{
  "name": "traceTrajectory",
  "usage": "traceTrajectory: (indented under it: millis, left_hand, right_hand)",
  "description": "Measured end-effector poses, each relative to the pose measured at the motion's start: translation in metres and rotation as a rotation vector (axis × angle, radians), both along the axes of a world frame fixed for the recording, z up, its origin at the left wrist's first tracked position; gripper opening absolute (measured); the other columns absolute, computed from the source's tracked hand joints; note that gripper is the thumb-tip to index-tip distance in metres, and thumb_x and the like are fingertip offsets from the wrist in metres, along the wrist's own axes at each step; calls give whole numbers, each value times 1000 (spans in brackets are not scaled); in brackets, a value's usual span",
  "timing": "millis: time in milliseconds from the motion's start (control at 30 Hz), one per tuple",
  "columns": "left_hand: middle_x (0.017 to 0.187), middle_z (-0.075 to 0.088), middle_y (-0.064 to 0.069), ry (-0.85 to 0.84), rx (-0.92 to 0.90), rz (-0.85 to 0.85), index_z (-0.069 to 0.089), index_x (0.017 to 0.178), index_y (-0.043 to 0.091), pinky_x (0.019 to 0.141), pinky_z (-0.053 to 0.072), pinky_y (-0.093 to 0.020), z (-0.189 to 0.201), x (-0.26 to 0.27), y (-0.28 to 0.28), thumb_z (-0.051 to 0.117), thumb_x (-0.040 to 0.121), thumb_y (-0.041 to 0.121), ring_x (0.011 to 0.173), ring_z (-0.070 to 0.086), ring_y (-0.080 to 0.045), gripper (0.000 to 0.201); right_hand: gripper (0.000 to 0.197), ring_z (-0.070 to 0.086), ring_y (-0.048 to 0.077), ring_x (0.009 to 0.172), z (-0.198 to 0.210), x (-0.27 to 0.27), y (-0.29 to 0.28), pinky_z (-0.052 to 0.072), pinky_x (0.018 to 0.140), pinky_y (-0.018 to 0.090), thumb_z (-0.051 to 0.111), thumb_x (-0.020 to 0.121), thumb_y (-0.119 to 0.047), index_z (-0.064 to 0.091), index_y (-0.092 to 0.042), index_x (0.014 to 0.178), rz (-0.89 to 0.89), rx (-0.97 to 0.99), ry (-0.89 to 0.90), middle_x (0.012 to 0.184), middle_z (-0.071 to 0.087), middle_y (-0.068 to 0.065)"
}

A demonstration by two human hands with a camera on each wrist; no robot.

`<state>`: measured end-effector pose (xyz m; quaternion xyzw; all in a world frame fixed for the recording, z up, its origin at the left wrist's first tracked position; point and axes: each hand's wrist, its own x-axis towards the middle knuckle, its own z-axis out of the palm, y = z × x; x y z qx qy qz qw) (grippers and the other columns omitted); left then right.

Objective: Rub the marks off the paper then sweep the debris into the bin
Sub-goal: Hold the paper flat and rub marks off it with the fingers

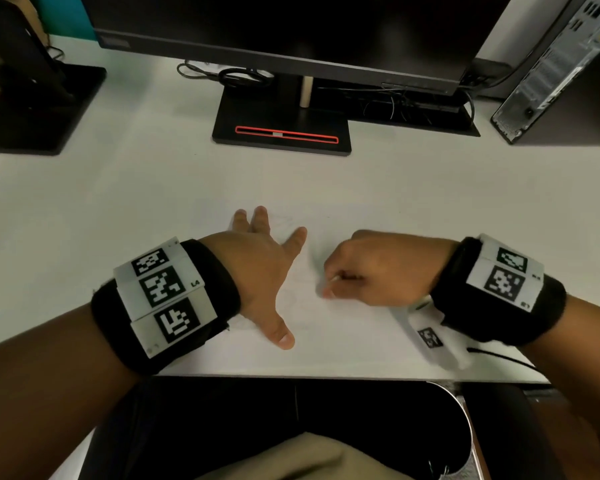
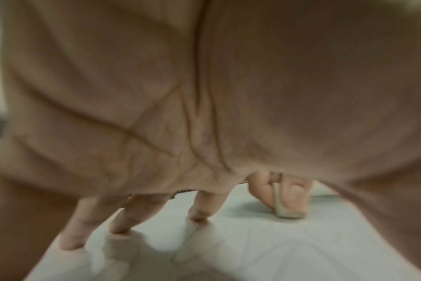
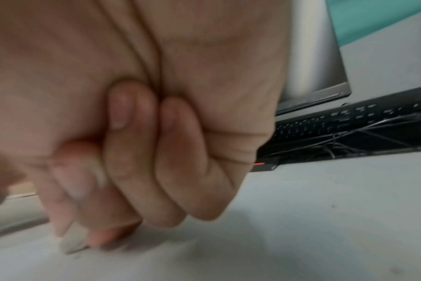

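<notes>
White eraser (image 2: 289,211) in right hand (image 1: 378,268), mid-paper (image 1: 326,327).

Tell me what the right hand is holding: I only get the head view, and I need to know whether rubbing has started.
Observer: The right hand pinches a small pale eraser between thumb and finger; the left wrist view shows it clearly.
Operator: Is the eraser on the paper?
Observer: Yes, its lower edge meets the paper, with the right hand's other fingers curled into the palm.
Operator: And how is the left hand set under there?
Observer: The left hand is spread, and its fingertips press down on the sheet, the palm arched above it.
</notes>
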<state>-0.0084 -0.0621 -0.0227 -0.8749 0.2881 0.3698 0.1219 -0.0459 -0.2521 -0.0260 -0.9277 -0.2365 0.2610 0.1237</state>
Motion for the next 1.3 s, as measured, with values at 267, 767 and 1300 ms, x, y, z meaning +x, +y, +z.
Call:
traceTrajectory:
  millis: [267, 767, 1300]
  left_hand:
    - [155, -36, -24, 6, 2, -1, -35, 148, 35, 116, 27, -59, 0, 0, 0, 77, 58, 77, 145, -25, -47, 149]
    - [155, -35, -25, -4, -19, -1, -34, 149, 35, 115, 27, -57, 0, 0, 1, 77, 58, 77, 145, -23, -48, 149]
    - [156, -34, -24, -10, -29, 3, -32, 150, 35, 115, 28, -58, 0, -1, 2, 78, 56, 78, 146, -23, -46, 150]
  right_hand:
    - [47, 45, 13, 52, -3, 0, 5, 39, 59, 26, 50, 102, -41, 56, -8, 71, -7, 24, 2, 54, 49, -1]
    - [43, 48, 10, 55, -6, 6, 14, 39, 62, 25, 48, 103, -40, 58, -12, 72, -33, 26, -26, 59, 54, -3]
    - [48, 55, 17, 66, 0, 27, -1, 47, 70, 34, 46, 103, -44, 63, -7, 79, -125, -54, -74, 68, 61, 3]
